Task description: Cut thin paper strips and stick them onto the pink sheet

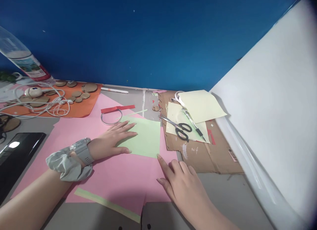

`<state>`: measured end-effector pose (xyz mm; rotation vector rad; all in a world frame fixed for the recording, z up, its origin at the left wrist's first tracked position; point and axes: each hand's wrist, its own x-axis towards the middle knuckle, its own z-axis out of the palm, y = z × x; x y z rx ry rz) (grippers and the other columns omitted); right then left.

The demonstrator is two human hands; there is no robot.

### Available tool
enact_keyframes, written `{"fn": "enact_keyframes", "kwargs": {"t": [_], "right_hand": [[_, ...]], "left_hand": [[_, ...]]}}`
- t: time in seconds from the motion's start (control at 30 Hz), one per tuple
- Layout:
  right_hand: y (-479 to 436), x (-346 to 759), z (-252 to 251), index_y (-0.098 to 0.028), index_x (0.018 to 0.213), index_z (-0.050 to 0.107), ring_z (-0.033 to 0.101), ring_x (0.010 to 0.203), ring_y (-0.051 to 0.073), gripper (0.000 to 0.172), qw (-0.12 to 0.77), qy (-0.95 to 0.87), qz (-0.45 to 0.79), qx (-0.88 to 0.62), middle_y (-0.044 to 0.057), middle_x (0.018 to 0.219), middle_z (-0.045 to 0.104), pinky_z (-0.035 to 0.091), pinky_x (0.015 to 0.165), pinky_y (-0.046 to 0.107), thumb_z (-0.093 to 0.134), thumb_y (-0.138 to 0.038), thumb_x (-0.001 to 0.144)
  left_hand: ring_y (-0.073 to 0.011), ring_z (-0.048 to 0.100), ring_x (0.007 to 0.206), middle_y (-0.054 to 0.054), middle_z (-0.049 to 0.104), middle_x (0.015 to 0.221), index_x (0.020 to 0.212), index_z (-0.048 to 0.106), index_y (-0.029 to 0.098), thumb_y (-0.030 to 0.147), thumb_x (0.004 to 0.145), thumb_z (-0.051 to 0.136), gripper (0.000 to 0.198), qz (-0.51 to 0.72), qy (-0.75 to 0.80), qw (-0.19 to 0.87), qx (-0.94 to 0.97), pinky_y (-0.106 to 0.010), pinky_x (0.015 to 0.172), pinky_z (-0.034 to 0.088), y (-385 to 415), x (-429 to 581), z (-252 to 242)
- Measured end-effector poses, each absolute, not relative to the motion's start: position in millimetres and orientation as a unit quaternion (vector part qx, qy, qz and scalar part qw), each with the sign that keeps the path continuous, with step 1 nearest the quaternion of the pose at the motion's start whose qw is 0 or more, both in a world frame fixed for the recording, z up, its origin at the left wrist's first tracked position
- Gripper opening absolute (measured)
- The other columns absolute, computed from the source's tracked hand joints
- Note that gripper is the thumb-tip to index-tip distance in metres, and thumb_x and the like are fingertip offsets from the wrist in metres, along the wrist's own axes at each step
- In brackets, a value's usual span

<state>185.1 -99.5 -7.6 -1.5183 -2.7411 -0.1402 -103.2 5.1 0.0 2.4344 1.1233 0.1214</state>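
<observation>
A light green sheet of paper [146, 137] lies flat on larger pink paper [111, 175]. My left hand [115, 137] rests on the sheet's left part with its fingers spread; a grey watch and a scrunchie are on that wrist. My right hand [178, 177] has its index fingertip at the sheet's near right corner. Its thumb is apart below, over the pink paper, and the other fingers are curled, gripping nothing visible. Just beyond my left hand are a thin ring [101, 118] and a red paper strip [109, 109]. A narrow green strip [104, 202] lies at the pink paper's near edge.
Right of the sheet, cardboard [208, 160] carries scissors [179, 126], a pen [193, 122] and pale yellow paper [201, 106]. At left are a black phone [22, 157], tangled earphones [59, 104], wooden discs [89, 87] and a bottle [29, 63]. A blue wall [153, 42] stands behind.
</observation>
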Motion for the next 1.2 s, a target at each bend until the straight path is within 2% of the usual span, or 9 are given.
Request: {"fn": "enact_keyframes", "kwargs": {"t": [0.3, 0.5, 0.63, 0.8, 0.93, 0.97, 1.03, 1.1, 1.2], "right_hand": [[-101.0, 184.6, 13.5, -0.009, 0.135, 0.045, 0.053, 0.078, 0.025, 0.062, 0.007, -0.858, 0.023, -0.514, 0.011, 0.088, 0.060, 0.040, 0.066, 0.039, 0.040, -0.053, 0.091], [-96.3, 148.7, 5.1, -0.016, 0.142, 0.036, 0.053, 0.080, 0.025, 0.062, 0.012, -0.880, 0.089, -0.466, 0.009, 0.093, 0.059, 0.040, 0.066, 0.038, 0.037, -0.053, 0.092], [-98.9, 143.1, -3.1, -0.014, 0.140, 0.039, 0.052, 0.076, 0.025, 0.063, 0.015, -0.868, 0.051, -0.494, 0.009, 0.089, 0.059, 0.039, 0.063, 0.038, 0.036, -0.055, 0.092], [-104.0, 171.5, -1.6, -0.016, 0.135, 0.046, 0.053, 0.072, 0.024, 0.059, 0.004, -0.856, 0.004, -0.517, 0.007, 0.082, 0.059, 0.039, 0.060, 0.037, 0.048, -0.052, 0.088], [-97.9, 187.4, 10.3, -0.011, 0.124, 0.057, 0.055, 0.074, 0.025, 0.052, 0.001, -0.827, -0.028, -0.561, 0.010, 0.084, 0.061, 0.041, 0.062, 0.038, 0.049, -0.048, 0.089], [-95.5, 187.0, 13.2, -0.010, 0.122, 0.058, 0.056, 0.076, 0.025, 0.048, 0.007, -0.821, -0.027, -0.570, 0.011, 0.087, 0.062, 0.042, 0.063, 0.039, 0.047, -0.046, 0.091], [-91.1, 181.0, 16.1, -0.011, 0.127, 0.055, 0.057, 0.081, 0.026, 0.047, 0.029, -0.821, -0.018, -0.570, 0.013, 0.096, 0.064, 0.044, 0.067, 0.040, 0.044, -0.042, 0.093], [-87.7, 171.0, 13.8, -0.012, 0.134, 0.047, 0.055, 0.097, 0.028, 0.053, 0.054, -0.842, 0.000, -0.536, 0.014, 0.114, 0.062, 0.045, 0.079, 0.043, 0.043, -0.044, 0.093], [-84.2, 158.7, 2.6, -0.013, 0.140, 0.039, 0.038, 0.127, 0.032, 0.061, 0.065, -0.879, 0.015, -0.473, 0.010, 0.143, 0.043, 0.033, 0.102, 0.050, 0.038, -0.052, 0.093]], "left_hand": [[-0.0302, 0.011, 0.143, -0.004, 0.017, 0.156, 0.138, 0.039, 0.031, 0.059, 0.085, 0.046, 0.061, 0.037, 0.408, 0.216, 0.886, -0.054, 0.113, 0.012, 6.2, -103.1, -0.6], [-0.0304, 0.011, 0.143, -0.004, 0.017, 0.156, 0.139, 0.038, 0.031, 0.059, 0.085, 0.045, 0.061, 0.030, 0.405, 0.206, 0.890, -0.053, 0.113, 0.012, 5.3, -102.3, -0.4], [-0.0308, 0.011, 0.143, -0.004, 0.017, 0.156, 0.139, 0.038, 0.030, 0.061, 0.085, 0.045, 0.062, 0.020, 0.409, 0.207, 0.888, -0.053, 0.113, 0.013, 6.0, -101.3, 1.6], [-0.0289, 0.012, 0.143, -0.002, 0.018, 0.156, 0.138, 0.039, 0.031, 0.061, 0.085, 0.044, 0.061, 0.019, 0.416, 0.195, 0.888, -0.051, 0.114, 0.013, 6.1, -103.8, -0.9], [-0.0271, 0.018, 0.142, -0.009, 0.027, 0.153, 0.146, 0.021, 0.020, 0.059, 0.085, 0.045, 0.077, 0.075, 0.451, 0.157, 0.875, -0.048, 0.114, 0.018, -3.5, -91.6, -9.7], [-0.0279, 0.018, 0.141, -0.011, 0.029, 0.152, 0.147, 0.017, 0.018, 0.058, 0.086, 0.045, 0.078, 0.088, 0.471, 0.143, 0.866, -0.049, 0.113, 0.019, -7.4, -85.4, -12.0], [-0.0305, 0.017, 0.141, -0.010, 0.029, 0.152, 0.146, 0.022, 0.018, 0.052, 0.089, 0.042, 0.069, 0.097, 0.503, 0.112, 0.852, -0.054, 0.112, 0.019, -15.4, -72.1, -15.4], [-0.0305, 0.019, 0.141, -0.009, 0.029, 0.152, 0.144, 0.027, 0.019, 0.045, 0.092, 0.039, 0.059, 0.098, 0.507, 0.101, 0.851, -0.055, 0.112, 0.019, -21.6, -61.3, -16.6], [-0.0302, 0.022, 0.140, -0.008, 0.030, 0.152, 0.143, 0.030, 0.022, 0.045, 0.092, 0.041, 0.057, 0.094, 0.501, 0.112, 0.853, -0.055, 0.111, 0.023, -24.5, -55.1, -15.5]]}}
